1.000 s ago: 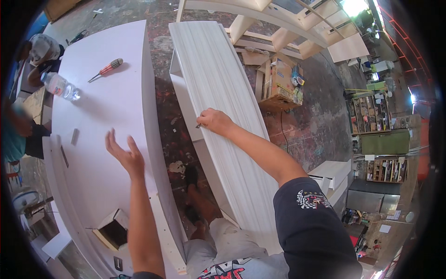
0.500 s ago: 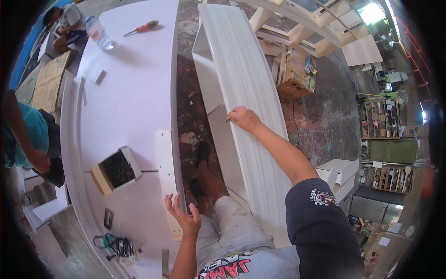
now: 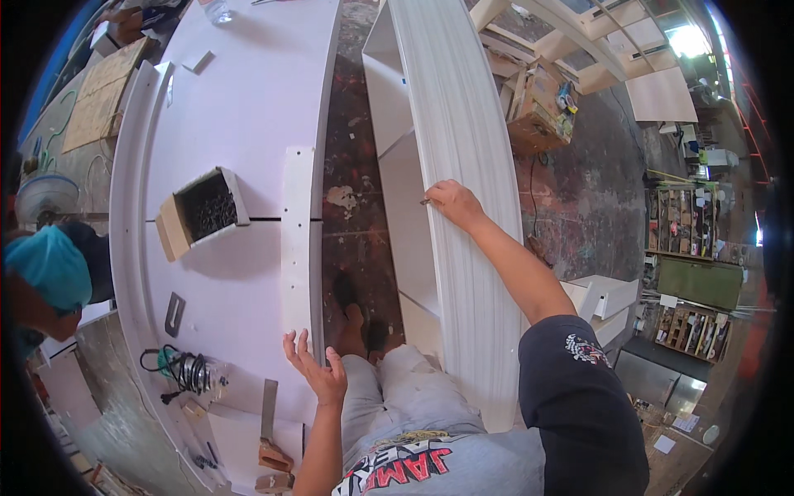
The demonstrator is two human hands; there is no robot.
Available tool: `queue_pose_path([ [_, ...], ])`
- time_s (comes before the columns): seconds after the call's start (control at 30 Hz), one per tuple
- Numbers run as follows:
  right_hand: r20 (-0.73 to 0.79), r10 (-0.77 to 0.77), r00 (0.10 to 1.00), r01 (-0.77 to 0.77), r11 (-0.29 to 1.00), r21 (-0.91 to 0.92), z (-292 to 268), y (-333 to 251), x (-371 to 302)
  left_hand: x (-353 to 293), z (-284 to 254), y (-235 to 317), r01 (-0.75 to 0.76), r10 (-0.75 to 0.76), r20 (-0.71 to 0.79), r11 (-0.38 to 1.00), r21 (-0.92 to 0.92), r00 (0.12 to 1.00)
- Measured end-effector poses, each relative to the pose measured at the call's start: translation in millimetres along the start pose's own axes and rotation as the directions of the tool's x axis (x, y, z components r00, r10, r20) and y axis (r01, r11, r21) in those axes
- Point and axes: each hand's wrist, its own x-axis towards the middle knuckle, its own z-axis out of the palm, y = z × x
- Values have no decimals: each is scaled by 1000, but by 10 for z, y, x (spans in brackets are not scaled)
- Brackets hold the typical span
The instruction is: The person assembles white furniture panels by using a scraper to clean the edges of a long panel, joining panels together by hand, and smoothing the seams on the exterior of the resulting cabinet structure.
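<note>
My right hand is closed in a pinch on a small dark piece, too small to make out. It is at the left long edge of a tall whitish wood-grain cabinet with open compartments. My left hand hangs with its fingers apart and holds nothing. It is just past the near end of a white strip with holes, by the edge of the white worktable. On that table stands an open carton of dark screws.
A handsaw, a coiled black cable and a dark slotted plate lie on the table. A bottle stands at its far end. A person in teal bends at the left. Beyond the cabinet are a wooden crate and a wooden frame.
The table and its things have shifted up in the view, bringing the handsaw into sight. My right hand is nearer along the cabinet edge, still pinching. The person in teal bends lower.
</note>
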Motion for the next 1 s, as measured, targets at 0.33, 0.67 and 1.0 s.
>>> queue_pose_path([
  [0.33,25,-3,1000,4,1000,-24,109,-140,-1013,-1044,-20,-38,3,-3,36,1000,17,999],
  [0.67,-70,-22,997,20,999,-26,608,-469,-2093,-1913,-577,-215,-67,69,-19,994,82,997],
  [1.0,-23,-19,1000,20,1000,3,718,-1130,-2976,-2724,-875,-714,-25,23,9,983,180,1000],
])
